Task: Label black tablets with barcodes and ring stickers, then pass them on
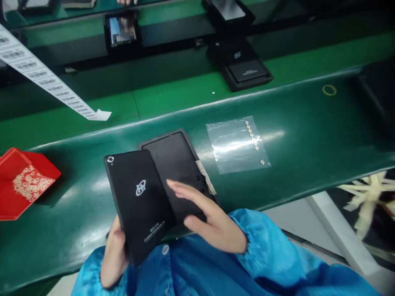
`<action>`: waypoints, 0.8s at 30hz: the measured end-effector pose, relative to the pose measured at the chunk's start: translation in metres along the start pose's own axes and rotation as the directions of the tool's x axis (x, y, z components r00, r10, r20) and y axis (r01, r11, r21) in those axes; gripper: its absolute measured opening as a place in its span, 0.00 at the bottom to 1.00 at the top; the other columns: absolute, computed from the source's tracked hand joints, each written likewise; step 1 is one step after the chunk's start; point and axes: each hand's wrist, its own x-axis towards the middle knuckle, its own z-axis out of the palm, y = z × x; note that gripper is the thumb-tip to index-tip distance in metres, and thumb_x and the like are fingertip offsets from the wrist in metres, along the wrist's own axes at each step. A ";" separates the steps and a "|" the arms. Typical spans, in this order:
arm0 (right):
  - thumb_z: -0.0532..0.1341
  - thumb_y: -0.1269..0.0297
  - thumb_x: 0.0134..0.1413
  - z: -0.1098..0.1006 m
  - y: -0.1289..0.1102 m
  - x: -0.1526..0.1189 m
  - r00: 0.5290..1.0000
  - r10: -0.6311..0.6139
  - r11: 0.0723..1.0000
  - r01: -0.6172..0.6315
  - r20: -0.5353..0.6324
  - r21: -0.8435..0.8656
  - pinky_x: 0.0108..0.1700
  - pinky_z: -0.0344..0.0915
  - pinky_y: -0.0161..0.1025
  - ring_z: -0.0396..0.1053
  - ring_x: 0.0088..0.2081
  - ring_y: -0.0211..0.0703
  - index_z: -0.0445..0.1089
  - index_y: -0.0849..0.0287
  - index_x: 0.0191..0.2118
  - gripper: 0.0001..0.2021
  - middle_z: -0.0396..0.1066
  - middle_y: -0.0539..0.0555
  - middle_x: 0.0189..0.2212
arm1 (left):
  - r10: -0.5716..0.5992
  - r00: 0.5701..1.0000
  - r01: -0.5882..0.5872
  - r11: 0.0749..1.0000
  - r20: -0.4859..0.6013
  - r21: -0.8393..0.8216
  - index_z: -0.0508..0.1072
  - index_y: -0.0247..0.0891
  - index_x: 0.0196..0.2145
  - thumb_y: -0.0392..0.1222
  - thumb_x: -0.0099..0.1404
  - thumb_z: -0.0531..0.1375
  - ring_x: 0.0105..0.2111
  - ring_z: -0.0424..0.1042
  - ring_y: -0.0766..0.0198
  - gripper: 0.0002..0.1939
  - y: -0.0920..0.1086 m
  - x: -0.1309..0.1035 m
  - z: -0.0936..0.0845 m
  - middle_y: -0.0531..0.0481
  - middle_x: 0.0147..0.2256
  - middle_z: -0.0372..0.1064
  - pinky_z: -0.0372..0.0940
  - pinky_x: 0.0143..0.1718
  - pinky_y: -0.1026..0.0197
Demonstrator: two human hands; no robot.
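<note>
Left of frame: we see a red tray (18,185) blocking the belt's edge.
Centre right: a clear film sheet (237,144) lies flat, passable above.
Upper right: open green belt (308,123).
Upper centre: black tray (243,65) obstructs.

Even overhead light, moderately bright. White glare streaks the clear plastic sheet (237,144) and the glossy green bench (308,123) along its far edge. The right hand (212,218) is motion-blurred; far corners look soft and darker.
</note>
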 end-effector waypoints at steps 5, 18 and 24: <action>0.61 0.53 0.65 0.006 0.031 0.016 0.984 0.178 0.960 -0.168 -0.023 0.222 0.64 0.62 0.52 0.59 0.65 0.51 0.54 0.51 0.68 0.30 0.55 0.59 0.66 | -0.200 0.967 0.189 0.978 -0.155 -0.083 0.67 0.40 0.60 0.57 0.54 0.69 0.39 0.78 0.44 0.39 0.006 0.003 0.014 0.44 0.41 0.78 0.76 0.41 0.45; 0.58 0.52 0.66 -0.044 0.060 0.017 0.909 0.197 0.971 -0.233 -0.367 -0.055 0.65 0.62 0.52 0.61 0.63 0.51 0.50 0.53 0.69 0.31 0.58 0.58 0.65 | 0.747 0.525 -0.506 -0.111 0.408 0.855 0.79 0.39 0.43 0.42 0.71 0.58 0.38 0.70 0.57 0.10 0.039 0.157 -0.051 0.45 0.40 0.74 0.65 0.39 0.56; 0.54 0.63 0.69 -0.007 0.055 0.010 0.951 -0.044 0.824 -0.137 -0.305 -0.549 0.65 0.60 0.56 0.50 0.68 0.54 0.39 0.52 0.73 0.33 0.48 0.61 0.69 | 0.798 0.509 -0.664 0.125 0.323 0.737 0.78 0.37 0.42 0.36 0.71 0.57 0.38 0.72 0.62 0.09 0.041 0.143 -0.037 0.46 0.38 0.72 0.67 0.42 0.60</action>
